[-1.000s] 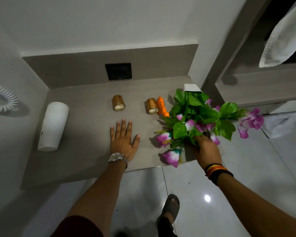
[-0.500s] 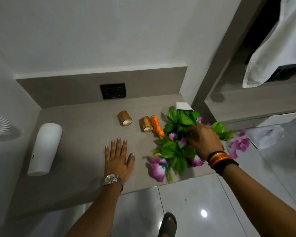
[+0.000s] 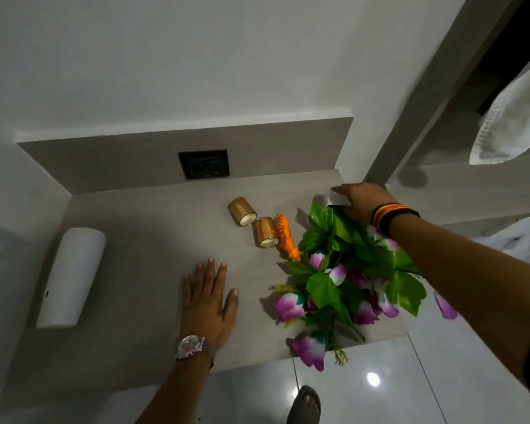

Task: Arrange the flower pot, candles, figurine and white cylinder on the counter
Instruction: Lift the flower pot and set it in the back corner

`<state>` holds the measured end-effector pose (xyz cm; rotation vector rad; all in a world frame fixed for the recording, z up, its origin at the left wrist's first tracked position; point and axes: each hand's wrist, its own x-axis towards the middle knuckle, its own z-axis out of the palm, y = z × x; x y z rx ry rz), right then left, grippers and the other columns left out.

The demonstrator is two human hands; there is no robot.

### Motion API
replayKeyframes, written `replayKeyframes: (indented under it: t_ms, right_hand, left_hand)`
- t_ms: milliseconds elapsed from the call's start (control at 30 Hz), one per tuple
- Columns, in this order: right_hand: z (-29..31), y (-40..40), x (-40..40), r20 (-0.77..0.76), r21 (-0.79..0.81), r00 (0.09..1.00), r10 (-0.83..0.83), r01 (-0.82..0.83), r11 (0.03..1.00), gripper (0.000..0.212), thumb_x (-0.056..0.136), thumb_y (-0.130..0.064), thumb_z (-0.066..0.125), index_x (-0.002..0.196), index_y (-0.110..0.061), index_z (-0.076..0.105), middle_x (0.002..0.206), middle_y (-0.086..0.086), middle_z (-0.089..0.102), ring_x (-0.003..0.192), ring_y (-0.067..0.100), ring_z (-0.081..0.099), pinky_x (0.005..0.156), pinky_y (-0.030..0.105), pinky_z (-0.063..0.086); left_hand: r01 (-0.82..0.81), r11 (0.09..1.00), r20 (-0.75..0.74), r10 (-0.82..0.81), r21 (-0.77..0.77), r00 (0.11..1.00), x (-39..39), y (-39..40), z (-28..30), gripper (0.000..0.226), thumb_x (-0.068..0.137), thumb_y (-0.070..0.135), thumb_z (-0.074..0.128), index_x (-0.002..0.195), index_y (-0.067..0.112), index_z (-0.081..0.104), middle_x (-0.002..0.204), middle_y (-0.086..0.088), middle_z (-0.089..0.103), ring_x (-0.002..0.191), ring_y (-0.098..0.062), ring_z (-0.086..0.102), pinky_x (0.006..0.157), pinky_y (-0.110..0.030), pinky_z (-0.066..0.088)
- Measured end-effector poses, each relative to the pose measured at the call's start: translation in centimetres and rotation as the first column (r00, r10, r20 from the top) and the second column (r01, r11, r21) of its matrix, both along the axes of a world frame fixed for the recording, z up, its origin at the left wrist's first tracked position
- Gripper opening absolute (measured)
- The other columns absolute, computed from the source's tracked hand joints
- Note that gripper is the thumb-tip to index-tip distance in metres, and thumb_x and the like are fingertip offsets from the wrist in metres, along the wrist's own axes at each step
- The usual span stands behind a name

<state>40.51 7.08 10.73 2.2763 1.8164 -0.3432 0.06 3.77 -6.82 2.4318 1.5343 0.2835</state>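
The flower pot (image 3: 334, 198) is white and lies tipped on the counter's right side, its green leaves and pink flowers (image 3: 343, 283) spilling toward the front edge. My right hand (image 3: 361, 201) grips the pot at the far end. Two gold candles (image 3: 242, 211) (image 3: 266, 232) lie on their sides mid-counter. An orange tiger figurine (image 3: 285, 237) lies against the nearer candle. The white cylinder (image 3: 72, 275) lies on its side at the left. My left hand (image 3: 207, 296) rests flat on the counter, fingers spread, holding nothing.
The grey counter (image 3: 141, 240) sits in a wall niche with a black socket plate (image 3: 203, 163) on the back panel. A white towel (image 3: 514, 123) hangs at the upper right. Glossy floor tiles and my sandalled foot (image 3: 305, 405) lie below the counter's front edge.
My right hand has moved from the flower stems near the front edge, over the leaves, to the white pot at the back. My left hand stays flat.
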Motion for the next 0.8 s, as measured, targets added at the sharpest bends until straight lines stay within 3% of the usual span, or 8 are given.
replayKeyframes:
  t_ms: [200,333,400,467,567,633,667,800]
  right_hand:
    - [0.6,2.6,0.4,0.226,-0.125,0.926,0.303,-0.281,0.952,0.043,0.105,-0.039,0.038,0.137,-0.011,0.048,0.111,0.02,0.068,0.099,0.039,0.067,0.08,0.042,0.054]
    - [0.7,3.0,2.2,0.008,0.004,0.997,0.075,-0.075,0.997,0.034,0.103,-0.029,0.049,0.122,-0.005,0.064,0.106,0.024,0.07,0.097,0.041,0.066,0.083,0.044,0.053]
    - [0.6,2.9,3.2,-0.21,0.077,0.971,-0.114,0.133,0.988,0.025,0.097,-0.026,0.063,0.097,-0.002,0.071,0.09,0.02,0.07,0.084,0.036,0.067,0.076,0.039,0.052]
    - [-0.4,2.8,3.6,-0.382,0.049,0.869,-0.313,0.357,0.933,0.023,0.091,-0.019,0.071,0.082,0.002,0.068,0.075,0.016,0.067,0.066,0.026,0.063,0.068,0.034,0.051]
    - [-3.9,3.2,3.8,-0.588,-0.104,0.65,-0.482,0.53,0.841,0.038,0.088,-0.027,0.071,0.107,0.007,0.069,0.095,0.023,0.073,0.08,0.033,0.071,0.081,0.043,0.059]
    - [-5.8,3.4,3.4,-0.768,-0.219,0.294,-0.568,0.714,0.665,0.036,0.089,-0.025,0.07,0.101,0.008,0.069,0.083,0.026,0.074,0.065,0.034,0.074,0.067,0.047,0.065]
    - [-6.5,3.5,3.1,-0.808,-0.233,0.188,-0.558,0.768,0.596,0.029,0.09,-0.02,0.068,0.099,0.007,0.068,0.08,0.025,0.073,0.061,0.033,0.074,0.065,0.048,0.064]
    - [-9.5,4.0,1.9,-0.866,-0.21,0.106,-0.489,0.811,0.546,0.023,0.096,-0.018,0.059,0.116,-0.008,0.063,0.119,0.022,0.068,0.094,0.032,0.073,0.08,0.038,0.063]
  left_hand:
    - [-0.01,1.0,-0.007,0.01,-0.006,1.0,0.2,0.1,0.1,0.066,0.102,0.053,0.028,0.163,0.027,0.024,0.173,-0.003,0.016,0.161,-0.026,0.007,0.128,-0.058,0.007]
    - [0.004,1.0,0.003,-0.004,0.015,1.0,0.2,0.0,0.4,0.065,0.101,0.048,0.035,0.161,0.024,0.033,0.17,-0.006,0.028,0.158,-0.031,0.022,0.126,-0.061,0.014]
    - [0.007,0.999,0.002,-0.008,0.031,1.0,0.2,-0.1,0.5,0.064,0.1,0.047,0.038,0.159,0.022,0.038,0.167,-0.007,0.034,0.156,-0.032,0.028,0.125,-0.062,0.017]
    - [-0.006,0.999,-0.002,0.006,0.032,1.0,0.2,-0.1,0.5,0.064,0.1,0.049,0.037,0.159,0.024,0.036,0.168,-0.006,0.032,0.157,-0.029,0.024,0.126,-0.061,0.015]
    - [-0.009,0.999,0.001,0.009,0.032,1.0,0.2,-0.1,0.5,0.064,0.101,0.05,0.035,0.161,0.025,0.032,0.171,-0.004,0.026,0.159,-0.027,0.016,0.127,-0.06,0.012]
    - [-0.009,0.999,0.006,0.008,0.036,1.0,0.2,-0.1,0.5,0.065,0.101,0.048,0.036,0.161,0.024,0.032,0.171,-0.004,0.024,0.16,-0.027,0.016,0.126,-0.06,0.013]
    - [-0.008,0.999,0.008,0.008,0.04,1.0,0.3,0.0,0.6,0.065,0.1,0.048,0.037,0.161,0.024,0.033,0.171,-0.004,0.025,0.159,-0.027,0.017,0.126,-0.06,0.013]
    - [-0.01,0.999,-0.005,0.01,0.046,1.0,0.4,-0.1,0.6,0.065,0.1,0.048,0.036,0.161,0.024,0.032,0.171,-0.004,0.024,0.159,-0.026,0.016,0.127,-0.059,0.013]
